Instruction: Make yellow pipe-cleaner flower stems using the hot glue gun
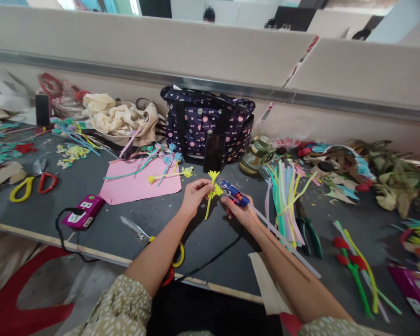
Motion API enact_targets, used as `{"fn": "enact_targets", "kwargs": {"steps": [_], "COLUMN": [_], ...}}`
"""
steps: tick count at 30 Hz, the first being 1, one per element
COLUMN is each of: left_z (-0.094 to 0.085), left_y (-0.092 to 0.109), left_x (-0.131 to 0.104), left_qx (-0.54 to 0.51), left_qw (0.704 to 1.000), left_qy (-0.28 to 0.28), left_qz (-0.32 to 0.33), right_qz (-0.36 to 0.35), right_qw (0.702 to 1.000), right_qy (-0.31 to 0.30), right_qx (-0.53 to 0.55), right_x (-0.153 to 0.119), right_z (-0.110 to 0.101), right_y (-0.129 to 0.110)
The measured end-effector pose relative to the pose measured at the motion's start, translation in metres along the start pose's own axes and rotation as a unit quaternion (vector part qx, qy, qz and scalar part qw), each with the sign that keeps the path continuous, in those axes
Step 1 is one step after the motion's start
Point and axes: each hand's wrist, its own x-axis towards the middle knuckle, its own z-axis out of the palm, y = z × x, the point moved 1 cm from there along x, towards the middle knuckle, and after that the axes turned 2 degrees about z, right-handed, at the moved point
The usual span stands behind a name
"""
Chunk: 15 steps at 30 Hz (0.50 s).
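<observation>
Between the fingertips of my left hand (197,195) is a yellow pipe-cleaner flower (213,176), its stem pointing down and its fringed head up. My right hand (240,212) is wrapped round a blue hot glue gun (235,192) with a small red light. A long translucent glue stick (287,242) sticks out of its back, and a black cord trails below. The gun's nozzle points at the yellow fringe; whether they touch I cannot tell. Left of my hands, finished-looking pipe-cleaner pieces lie on a pink sheet (143,186).
Scissors (136,228) lie partly under my left forearm, another pair (38,182) further left. A purple power strip (86,211) sits near the front edge. Behind stand a dark patterned bag (192,121), a phone (214,151) and a green bottle (255,156). Bundled pipe cleaners (283,205) and pliers (310,233) lie right.
</observation>
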Motion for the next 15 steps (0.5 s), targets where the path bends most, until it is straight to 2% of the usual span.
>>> {"fn": "enact_targets", "kwargs": {"steps": [3, 10, 15], "left_z": [0.0, -0.003, -0.005], "left_y": [0.001, 0.001, -0.001], "left_x": [0.0, 0.005, 0.007], "left_qx": [-0.025, -0.134, -0.173], "left_qw": [1.0, 0.987, 0.977], "left_qy": [-0.004, 0.054, 0.058], "left_qz": [-0.001, -0.071, -0.106], "right_qz": [0.005, -0.068, -0.078], "right_qw": [1.0, 0.989, 0.984], "right_qy": [0.012, 0.128, 0.152], "right_qx": [-0.014, -0.026, -0.054], "right_x": [0.003, 0.017, 0.026], "right_z": [-0.003, -0.015, -0.017], "right_y": [0.0, 0.008, 0.018]}}
